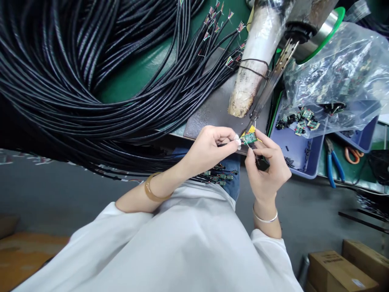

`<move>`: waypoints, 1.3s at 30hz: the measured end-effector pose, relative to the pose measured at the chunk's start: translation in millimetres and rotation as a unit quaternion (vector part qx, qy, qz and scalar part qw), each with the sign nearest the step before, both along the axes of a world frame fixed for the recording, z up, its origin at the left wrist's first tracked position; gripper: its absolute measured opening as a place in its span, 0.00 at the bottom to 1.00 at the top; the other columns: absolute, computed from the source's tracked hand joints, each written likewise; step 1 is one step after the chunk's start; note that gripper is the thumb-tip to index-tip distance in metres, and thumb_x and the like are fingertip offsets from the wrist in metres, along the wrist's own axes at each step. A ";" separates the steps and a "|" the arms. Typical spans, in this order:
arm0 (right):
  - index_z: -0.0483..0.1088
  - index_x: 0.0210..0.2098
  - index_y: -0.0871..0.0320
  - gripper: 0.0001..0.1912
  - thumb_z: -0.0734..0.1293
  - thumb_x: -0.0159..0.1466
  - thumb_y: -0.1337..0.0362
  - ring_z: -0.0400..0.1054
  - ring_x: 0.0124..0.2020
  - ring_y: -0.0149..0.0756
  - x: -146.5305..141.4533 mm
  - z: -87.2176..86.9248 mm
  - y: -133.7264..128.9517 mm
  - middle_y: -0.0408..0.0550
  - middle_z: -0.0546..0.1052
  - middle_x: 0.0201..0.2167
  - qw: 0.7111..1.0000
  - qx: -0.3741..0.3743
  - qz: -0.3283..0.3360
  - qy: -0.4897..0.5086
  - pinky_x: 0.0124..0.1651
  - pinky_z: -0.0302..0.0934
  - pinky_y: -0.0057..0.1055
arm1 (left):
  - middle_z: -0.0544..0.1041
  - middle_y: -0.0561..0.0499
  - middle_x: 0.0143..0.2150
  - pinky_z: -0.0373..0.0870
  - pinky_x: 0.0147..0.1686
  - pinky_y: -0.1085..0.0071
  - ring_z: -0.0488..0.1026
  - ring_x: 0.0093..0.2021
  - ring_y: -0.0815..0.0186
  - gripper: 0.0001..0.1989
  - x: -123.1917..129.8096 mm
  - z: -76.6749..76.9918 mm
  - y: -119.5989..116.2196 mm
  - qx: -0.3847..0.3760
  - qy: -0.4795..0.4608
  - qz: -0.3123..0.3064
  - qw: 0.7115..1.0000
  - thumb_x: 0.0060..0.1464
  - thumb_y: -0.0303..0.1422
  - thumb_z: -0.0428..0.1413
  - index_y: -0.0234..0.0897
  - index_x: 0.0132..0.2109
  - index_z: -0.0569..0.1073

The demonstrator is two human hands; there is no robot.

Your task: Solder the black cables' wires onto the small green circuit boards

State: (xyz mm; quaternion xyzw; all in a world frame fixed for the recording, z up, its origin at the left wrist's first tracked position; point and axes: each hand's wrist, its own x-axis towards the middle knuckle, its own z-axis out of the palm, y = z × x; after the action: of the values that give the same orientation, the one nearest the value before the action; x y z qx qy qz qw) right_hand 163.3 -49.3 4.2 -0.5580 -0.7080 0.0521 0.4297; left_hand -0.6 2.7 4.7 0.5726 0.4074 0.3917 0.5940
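Fingers of the left hand (209,148) pinch a black cable (223,144) beside a green circuit board (249,138), near the soldering iron (272,81); what the right hand (267,166) grips, I cannot tell. Board-fitted cable ends (223,177) below look done; bare-wired cable ends (229,61) apparently remain.

You wear a loose white cloth top (182,247). A tan bangle (148,189) circles your left arm (133,200), a slim silver bangle (266,221) your right; small white coverings (238,143) tip your left hand (209,148).
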 end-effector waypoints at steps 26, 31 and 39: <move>0.69 0.37 0.56 0.10 0.71 0.61 0.74 0.80 0.46 0.36 -4.8 14.8 14.7 0.50 0.82 0.50 0.998 0.063 0.017 -0.021 0.48 0.78 0.32 | 0.63 0.57 0.22 0.52 0.23 0.76 0.55 0.23 0.75 0.08 0.6 8.9 5.2 0.039 0.015 0.033 0.999 0.56 0.30 0.56 0.32 0.29 0.73; 0.69 0.37 0.57 0.10 0.70 0.60 0.75 0.80 0.46 0.36 -2.1 13.9 12.7 0.52 0.81 0.51 0.998 0.050 0.023 -0.027 0.47 0.78 0.31 | 0.56 0.59 0.20 0.49 0.23 0.75 0.51 0.22 0.76 0.09 -0.2 7.4 5.0 0.029 0.025 0.012 0.999 0.57 0.29 0.56 0.33 0.28 0.71; 0.69 0.36 0.55 0.09 0.71 0.61 0.74 0.80 0.44 0.35 1.5 12.5 14.7 0.51 0.82 0.50 0.997 0.040 0.021 -0.056 0.48 0.77 0.32 | 0.56 0.59 0.21 0.48 0.23 0.75 0.51 0.23 0.76 0.10 0.9 5.6 5.7 0.017 0.029 0.007 0.999 0.57 0.29 0.55 0.33 0.27 0.70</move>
State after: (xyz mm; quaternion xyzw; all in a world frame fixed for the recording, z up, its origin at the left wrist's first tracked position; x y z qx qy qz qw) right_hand 164.8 -34.6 16.7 -0.5278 -0.7437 0.0018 0.4103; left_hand 0.3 8.3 10.2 0.5911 0.4218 0.3858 0.5691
